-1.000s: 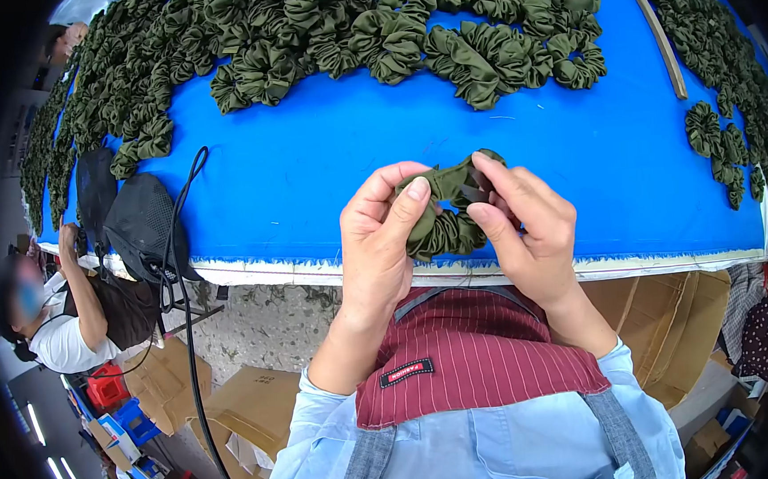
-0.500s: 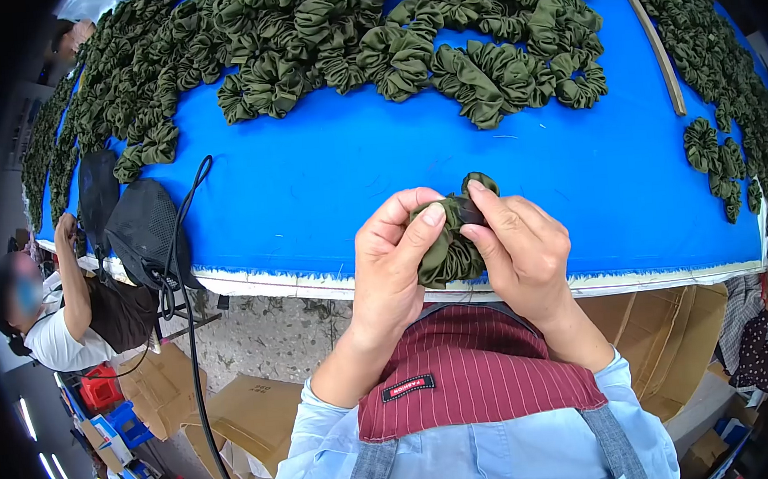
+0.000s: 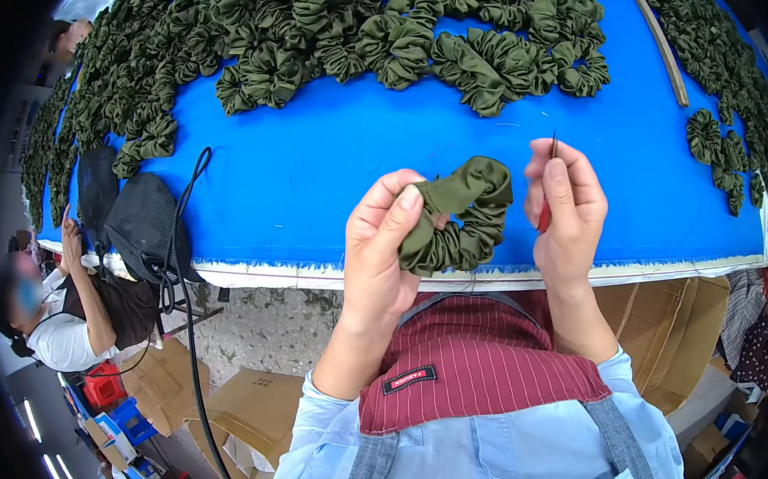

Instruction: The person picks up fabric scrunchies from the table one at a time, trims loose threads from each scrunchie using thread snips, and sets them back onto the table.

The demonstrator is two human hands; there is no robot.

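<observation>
Near the front edge of the blue-covered table, my left hand (image 3: 379, 231) grips a dark green scrunchie (image 3: 487, 179) at its left side, thumb on top. The scrunchie forms a nearly full ring, with a smooth stretch at the upper left and gathered folds elsewhere. To its right, apart from it, my right hand (image 3: 568, 195) is closed around a small red-handled pointed tool (image 3: 544, 217). A thin dark tip rises above the thumb; most of the tool is hidden, so its exact kind is unclear.
Many green scrunchies (image 3: 315, 22) are heaped across the far side of the blue table (image 3: 291, 184). A wooden strip (image 3: 652, 29) separates another heap (image 3: 700, 48). At left are black mesh bags (image 3: 145, 222) and a cable (image 3: 193, 342). A person (image 3: 60, 315) sits beyond; cardboard boxes (image 3: 244, 409) stand below.
My right hand has drawn away from the scrunchie to the right, and the red-handled tool now shows in it. The scrunchie has opened out into a ring in my left hand.
</observation>
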